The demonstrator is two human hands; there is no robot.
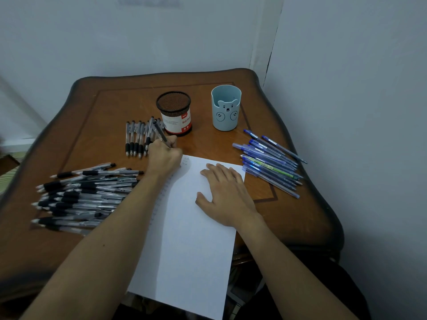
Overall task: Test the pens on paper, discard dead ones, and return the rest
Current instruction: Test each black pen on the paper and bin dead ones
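paper [196, 239] centre of table [104, 100] | pen piles left [80, 195], right [270, 162] | two cups [174, 113] behind paper

This is looking like a corner of a room in a home rather than an office: a dark wooden table [111, 98] with a wavy carved rim and an inlaid border is sitting close against plain pale walls [346, 65] that are meeting just behind it. A blue cup [226, 121] with a cartoon bear and a black mesh cup [174, 107] are standing on it, with black pens [80, 195] and blue pens [270, 162] lying heaped beside a sheet of paper [189, 250].
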